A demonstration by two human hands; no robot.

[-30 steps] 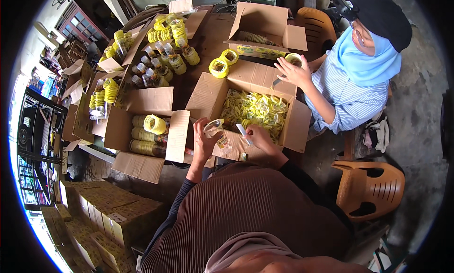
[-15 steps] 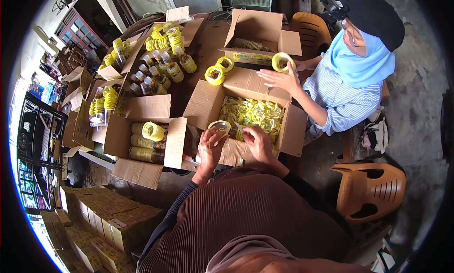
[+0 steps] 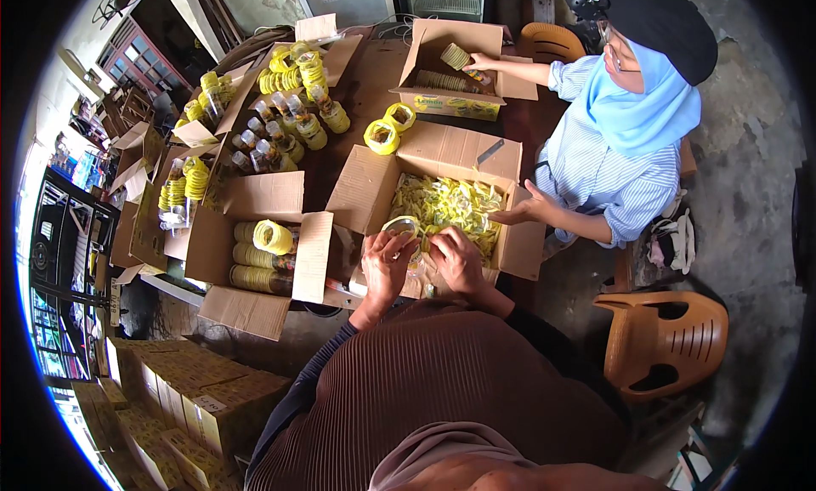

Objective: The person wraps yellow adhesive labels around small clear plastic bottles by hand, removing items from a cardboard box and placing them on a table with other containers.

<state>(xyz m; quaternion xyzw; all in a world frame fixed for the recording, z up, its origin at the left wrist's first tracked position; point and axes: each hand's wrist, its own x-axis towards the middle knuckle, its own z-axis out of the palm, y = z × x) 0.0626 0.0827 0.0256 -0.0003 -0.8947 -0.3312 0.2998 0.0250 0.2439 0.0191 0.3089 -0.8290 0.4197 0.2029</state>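
Observation:
Over the near edge of an open carton [image 3: 520,251], my left hand [image 3: 387,266] grips a clear plastic package with a yellow rim [image 3: 403,226], its round opening tilted upward. Close beside it on the right, my right hand [image 3: 457,260] has its fingers pinched together at the package's side. What sits between those fingertips is too small to make out. Many small yellow-and-clear sachets [image 3: 446,200] fill the carton just beyond both hands.
Two yellow-rimmed round packages [image 3: 382,136] stand behind the carton. A grey strip [image 3: 490,151] lies on its far flap. Left, another carton [image 3: 212,244] holds stacked rolls. Across the table, a co-worker [image 3: 612,142] holds a ringed stack [image 3: 456,56] over a carton. An orange chair [image 3: 629,346] stands right.
My right hand has moved left to the package; the small pale piece it held no longer shows clearly. The co-worker's yellow-rimmed package has gone from the near side to above the far carton.

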